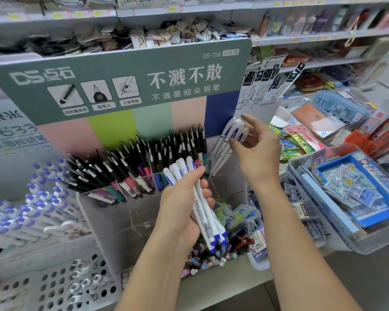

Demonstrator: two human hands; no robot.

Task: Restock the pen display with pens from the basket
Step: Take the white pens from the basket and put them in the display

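The place is a stationery shop. Long white shelves (301, 39) run along the wall, with yellow price labels (98, 13) on their front edges, and they are full of small packed goods. In front stands a printed display board (121, 70) of a pen brand with a model number, and under it a clear pen display (144, 212) holds many black-capped pens (144, 158). At the right lie pencil cases (341, 108) and sticker packs (344, 182) in clear trays.
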